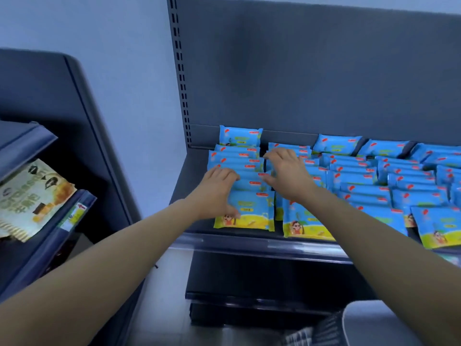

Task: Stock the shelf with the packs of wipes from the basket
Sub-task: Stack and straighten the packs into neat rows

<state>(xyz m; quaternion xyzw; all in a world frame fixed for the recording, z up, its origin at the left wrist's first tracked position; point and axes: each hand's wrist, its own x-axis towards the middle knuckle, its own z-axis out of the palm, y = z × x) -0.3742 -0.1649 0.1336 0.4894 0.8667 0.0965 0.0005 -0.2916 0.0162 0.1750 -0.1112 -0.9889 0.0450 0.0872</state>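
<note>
wall (112, 33): pale blue-grey, plain
floor (162, 283): light grey, showing between the units
left unit (50, 96): dark blue shelving, angled side panel
shelf back panel (311, 71): dark grey, slotted upright (180, 71) at left edge
light: cool, even

Bare strip of shelf (196, 168) left of the tight-rowed packs of wipes (361, 181); open air above, back panel (299, 71) behind.

No print reads clearly: packs of wipes (245, 217) carry blurred labels; snack bag (32, 198) at nine o'clock shows smeared characters.
</note>
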